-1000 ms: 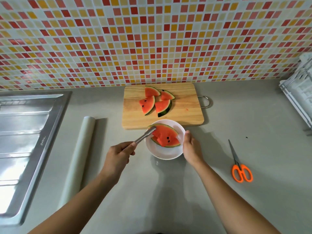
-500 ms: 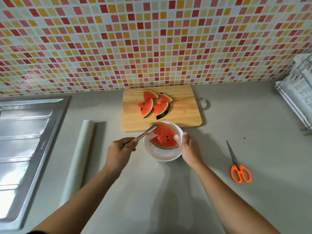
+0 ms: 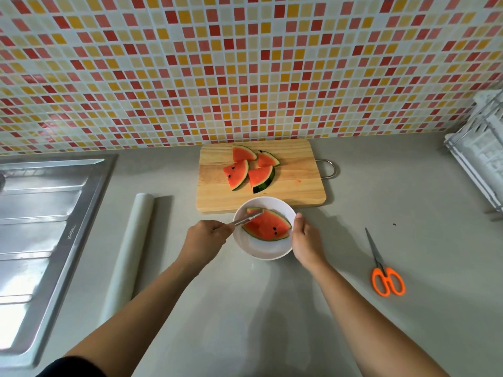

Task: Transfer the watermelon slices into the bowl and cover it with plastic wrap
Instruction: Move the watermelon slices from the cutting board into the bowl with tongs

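A white bowl (image 3: 255, 247) stands on the grey counter just in front of a wooden cutting board (image 3: 294, 183). Watermelon slices (image 3: 268, 227) lie in the bowl. Several more slices (image 3: 249, 171) rest on the board. My left hand (image 3: 204, 239) grips metal tongs (image 3: 245, 220), whose tips touch the left edge of the fruit in the bowl. My right hand (image 3: 304, 240) holds the bowl's right rim. A roll of plastic wrap (image 3: 130, 254) lies lengthwise to the left of my left arm.
Orange-handled scissors (image 3: 383, 270) lie on the counter at the right. A steel sink (image 3: 40, 227) fills the left side. A white dish rack (image 3: 481, 151) stands at the far right. A tiled wall rises behind the board.
The slices in the bowl have settled flatter. The tongs' tips stay at the fruit's left edge. My right hand keeps its hold on the rim. The camera has tilted slightly.
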A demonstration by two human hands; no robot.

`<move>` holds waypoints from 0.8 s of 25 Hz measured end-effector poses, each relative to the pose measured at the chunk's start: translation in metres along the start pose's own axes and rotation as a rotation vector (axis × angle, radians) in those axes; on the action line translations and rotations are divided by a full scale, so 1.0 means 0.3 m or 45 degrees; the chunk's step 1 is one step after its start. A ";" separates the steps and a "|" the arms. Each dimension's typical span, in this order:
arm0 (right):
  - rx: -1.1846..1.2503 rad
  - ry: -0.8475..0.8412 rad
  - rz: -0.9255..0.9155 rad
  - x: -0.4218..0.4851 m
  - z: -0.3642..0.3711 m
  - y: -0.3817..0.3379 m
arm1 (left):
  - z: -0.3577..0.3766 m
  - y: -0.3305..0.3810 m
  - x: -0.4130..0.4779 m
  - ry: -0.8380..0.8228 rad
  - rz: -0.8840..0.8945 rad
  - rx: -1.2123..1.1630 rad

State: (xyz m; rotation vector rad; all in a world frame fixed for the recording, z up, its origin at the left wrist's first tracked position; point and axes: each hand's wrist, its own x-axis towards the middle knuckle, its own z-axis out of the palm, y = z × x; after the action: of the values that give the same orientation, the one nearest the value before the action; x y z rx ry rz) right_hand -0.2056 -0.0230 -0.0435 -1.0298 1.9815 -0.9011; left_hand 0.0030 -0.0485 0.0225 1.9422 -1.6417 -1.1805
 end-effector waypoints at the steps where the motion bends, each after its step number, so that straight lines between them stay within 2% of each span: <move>1: 0.006 -0.002 -0.002 0.000 0.002 0.003 | -0.004 0.007 -0.004 0.014 0.087 0.184; 3: 0.026 -0.015 -0.005 0.003 0.005 0.009 | -0.009 0.020 -0.016 0.079 0.258 0.478; 5: 0.045 -0.014 -0.013 0.004 0.008 0.010 | -0.016 0.032 -0.026 0.185 0.350 0.615; 10: 0.025 0.014 -0.002 0.003 0.008 0.006 | -0.014 0.027 -0.061 0.305 0.507 0.743; 16: -0.002 0.028 -0.001 0.003 0.008 0.004 | -0.002 0.008 -0.116 0.356 0.626 0.749; 20: -0.014 0.032 -0.014 0.003 0.009 0.005 | 0.004 0.014 -0.126 0.352 0.671 0.911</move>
State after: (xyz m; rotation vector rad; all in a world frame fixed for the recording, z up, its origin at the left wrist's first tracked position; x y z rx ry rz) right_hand -0.2043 -0.0239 -0.0464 -1.0413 2.0054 -0.9145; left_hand -0.0003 -0.0142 0.0387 1.7079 -2.3995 -0.1125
